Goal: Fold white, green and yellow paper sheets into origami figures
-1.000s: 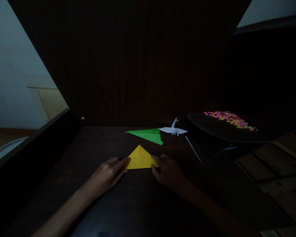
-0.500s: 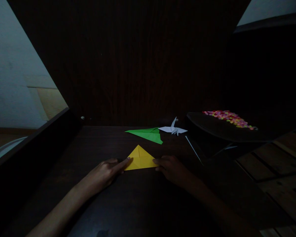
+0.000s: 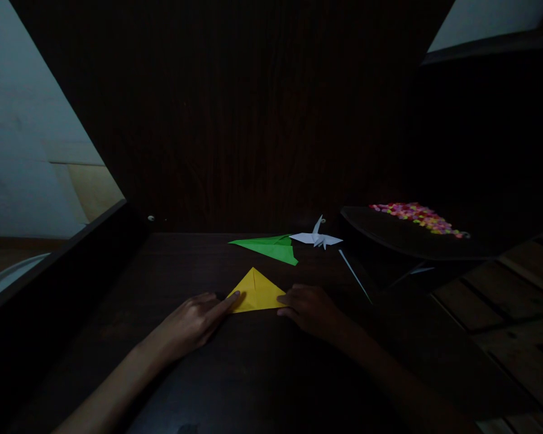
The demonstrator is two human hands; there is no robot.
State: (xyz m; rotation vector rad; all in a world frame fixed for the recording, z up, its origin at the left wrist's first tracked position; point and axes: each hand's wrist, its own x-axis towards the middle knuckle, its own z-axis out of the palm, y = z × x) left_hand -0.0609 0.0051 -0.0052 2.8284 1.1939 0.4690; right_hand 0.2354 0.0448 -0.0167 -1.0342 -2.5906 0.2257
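A dim scene on a dark wooden tabletop (image 3: 172, 271). At its centre lies a yellow folded paper triangle (image 3: 256, 292), flat, its apex pointing to 12 o'clock. The left hand (image 3: 194, 319) lies flat with loosely spread fingers, its fingertips touching the triangle's corner at 9 o'clock. The right hand (image 3: 310, 308), fingers curled, presses the corner at 3 o'clock. Toward 12 o'clock, apart from the triangle, lie a green folded paper (image 3: 269, 247) and, just beside it at 1 o'clock, a white paper crane (image 3: 317, 237). A raised dark edge (image 3: 72, 253) borders the tabletop at 9 o'clock.
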